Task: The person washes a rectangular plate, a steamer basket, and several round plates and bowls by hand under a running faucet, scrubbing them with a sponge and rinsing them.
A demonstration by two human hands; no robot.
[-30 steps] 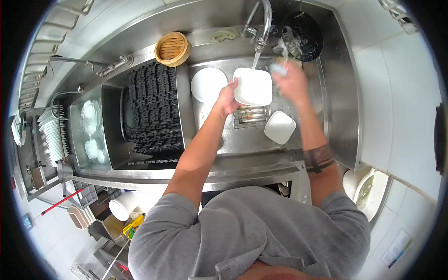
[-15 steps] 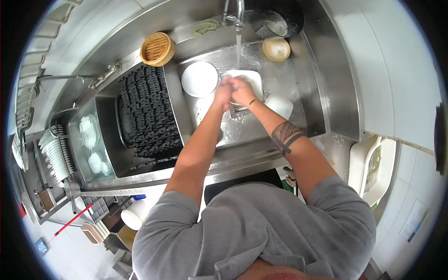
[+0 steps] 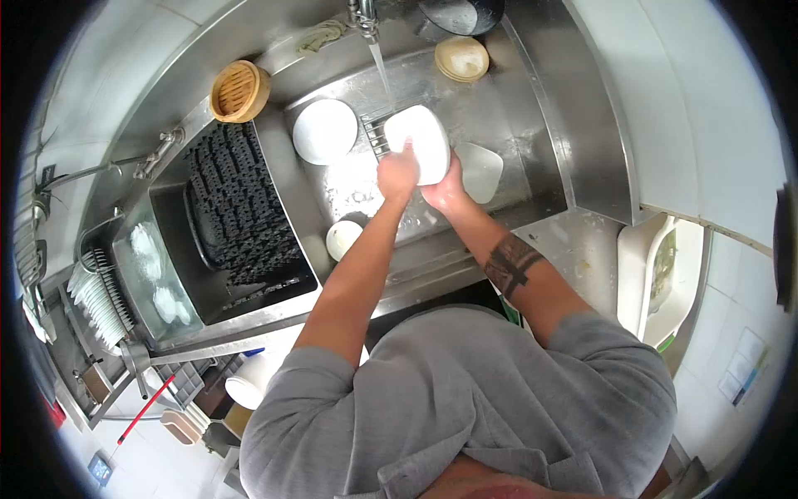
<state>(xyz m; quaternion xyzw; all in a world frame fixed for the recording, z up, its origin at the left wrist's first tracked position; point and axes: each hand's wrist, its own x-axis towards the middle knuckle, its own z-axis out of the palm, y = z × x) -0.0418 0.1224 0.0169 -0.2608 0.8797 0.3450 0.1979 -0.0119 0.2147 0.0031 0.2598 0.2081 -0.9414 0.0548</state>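
Observation:
A white rounded-square dish point(image 3: 426, 145) is tilted up between my hands over the sink basin point(image 3: 524, 125). My right hand point(image 3: 446, 187) is closed on its lower right edge. At its lower left edge, my left hand point(image 3: 398, 173) is curled against it, slightly blurred, with a finger lying on its surface. A thin stream of water from the tap point(image 3: 364, 21) falls just behind the dish. Under the dish shows a wire rack point(image 3: 374, 133). To the left lies a round white plate point(image 3: 325, 133), and another white dish point(image 3: 480, 173) sits right of my right hand.
A small pale bowl point(image 3: 342, 239) is beside my left forearm. Stacked shallow bowls point(image 3: 461, 58), a dark pan point(image 3: 465, 12), a bamboo steamer point(image 3: 239, 91) and a green cloth point(image 3: 321, 37) sit around the basin. Black ridged matting point(image 3: 241, 200) fills the left basin.
My hands were together, blurred, over the dish near the water stream. Now they are apart at its edges and the dish is raised and tilted. The view has shifted.

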